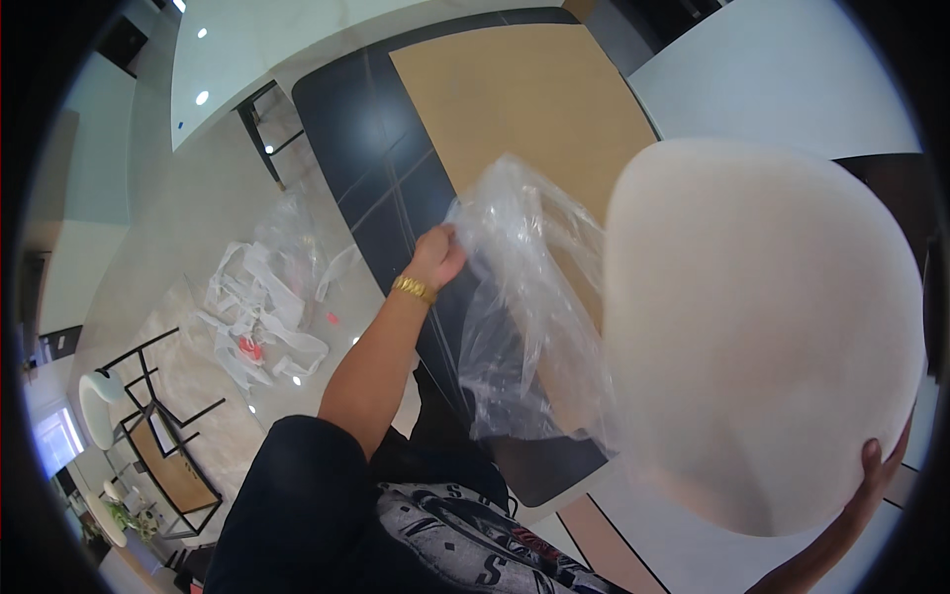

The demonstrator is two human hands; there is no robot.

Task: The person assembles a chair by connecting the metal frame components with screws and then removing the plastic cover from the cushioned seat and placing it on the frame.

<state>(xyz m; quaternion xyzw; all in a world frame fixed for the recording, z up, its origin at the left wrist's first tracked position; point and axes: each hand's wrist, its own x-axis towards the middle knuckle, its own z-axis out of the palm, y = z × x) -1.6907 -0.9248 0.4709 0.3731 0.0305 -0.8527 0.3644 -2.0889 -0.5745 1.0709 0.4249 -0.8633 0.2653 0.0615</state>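
Observation:
My left hand (437, 257), with a gold-coloured band at the wrist, is closed in a pinch on the edge of a crumpled clear plastic bag (529, 297). The bag hangs over a dark table and stretches right to the side of an off-white, rounded padded chair seat (762, 337). My right hand (879, 473) grips that seat at its lower right edge, thumb on the front face; the other fingers are mostly hidden behind it. The seat is held up on the right, broad face toward me.
A sheet of brown cardboard (524, 99) covers part of the dark table (361, 129). On the floor at left lie white foam and plastic wrappings (262, 307). Farther left stands a black metal frame (168, 445). A white counter (237, 49) runs along the back.

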